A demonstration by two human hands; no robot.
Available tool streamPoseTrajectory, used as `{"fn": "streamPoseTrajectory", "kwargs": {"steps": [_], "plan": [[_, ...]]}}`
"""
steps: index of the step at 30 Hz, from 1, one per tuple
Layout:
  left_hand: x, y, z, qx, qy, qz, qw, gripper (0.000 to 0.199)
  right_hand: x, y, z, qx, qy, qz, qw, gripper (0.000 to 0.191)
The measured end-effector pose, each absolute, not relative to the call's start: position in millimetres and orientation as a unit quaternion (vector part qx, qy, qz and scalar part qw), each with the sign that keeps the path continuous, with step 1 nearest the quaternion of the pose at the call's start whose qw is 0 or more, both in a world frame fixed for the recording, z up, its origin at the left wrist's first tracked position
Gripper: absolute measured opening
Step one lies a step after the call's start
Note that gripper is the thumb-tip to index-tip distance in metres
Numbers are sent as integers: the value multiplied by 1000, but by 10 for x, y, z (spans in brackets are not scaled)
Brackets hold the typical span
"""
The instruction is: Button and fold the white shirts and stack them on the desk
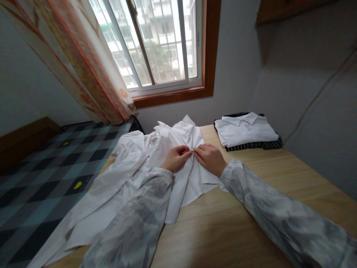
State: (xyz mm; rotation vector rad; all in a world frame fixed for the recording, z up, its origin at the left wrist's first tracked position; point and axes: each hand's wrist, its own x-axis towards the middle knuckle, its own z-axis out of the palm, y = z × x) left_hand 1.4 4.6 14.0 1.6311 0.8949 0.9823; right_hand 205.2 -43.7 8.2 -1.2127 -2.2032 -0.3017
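A white shirt (pixel 134 163) lies loosely spread and wrinkled over the left part of the wooden table (pixel 223 227), its collar toward the window. My left hand (pixel 177 158) pinches the front edge of the shirt near its middle. From the right, my right hand (pixel 209 158) pinches the same edge, its fingertips almost touching those of my left hand. The small bit of cloth between the fingertips is too small to make out clearly. Both forearms are in grey and white patterned sleeves.
A folded white shirt (pixel 247 130) rests on dark striped cloth (pixel 253 145) at the table's back right. Left of the table is a bed with a checked cover (pixel 36 178). Behind are a window (pixel 164 44), an orange patterned curtain (pixel 80 56) and a wall.
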Motion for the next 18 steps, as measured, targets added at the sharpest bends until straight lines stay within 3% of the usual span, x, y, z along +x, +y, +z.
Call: {"fn": "streamPoseTrajectory", "kwargs": {"steps": [8,18], "plan": [[43,65,83,694,383,405,456,43,2040,-429,53,-458,-828,-93,309,25],[64,72,105,649,394,430,488,36,2030,-406,20,-441,-828,-80,338,24]]}}
